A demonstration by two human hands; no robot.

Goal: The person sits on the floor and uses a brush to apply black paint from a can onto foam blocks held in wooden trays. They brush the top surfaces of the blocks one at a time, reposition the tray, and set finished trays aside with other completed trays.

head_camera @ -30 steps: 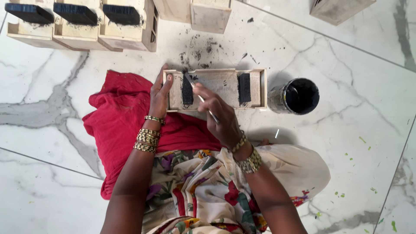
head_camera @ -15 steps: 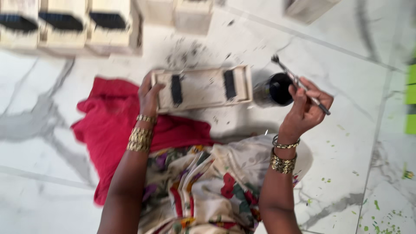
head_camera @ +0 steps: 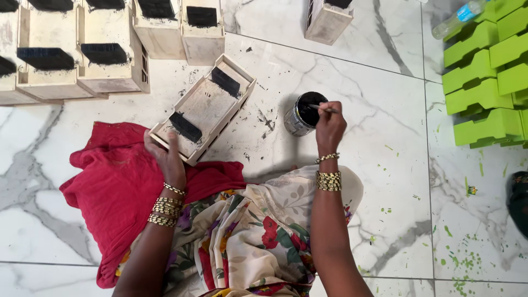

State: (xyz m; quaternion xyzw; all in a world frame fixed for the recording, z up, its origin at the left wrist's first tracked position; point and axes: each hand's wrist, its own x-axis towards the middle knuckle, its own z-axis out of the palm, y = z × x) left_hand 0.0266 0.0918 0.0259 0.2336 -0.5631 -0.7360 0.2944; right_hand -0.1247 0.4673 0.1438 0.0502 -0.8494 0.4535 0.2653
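On marble floor, left hand (head_camera: 165,157) fingers gripping pale wooden tray (head_camera: 204,107); right hand (head_camera: 330,127) fingers pinching brush (head_camera: 322,108) over black paint tin (head_camera: 302,114)

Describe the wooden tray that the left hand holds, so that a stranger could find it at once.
On the white marble floor, beside the red cloth, the left hand grips a shallow wooden tray. Unlike the rows of trays behind, it lies diagonally, alone, with two black strips inside.

pale wooden tray (head_camera: 204,107) (two black patches), tilted, black paint tin (head_camera: 303,114), thin brush (head_camera: 323,108)
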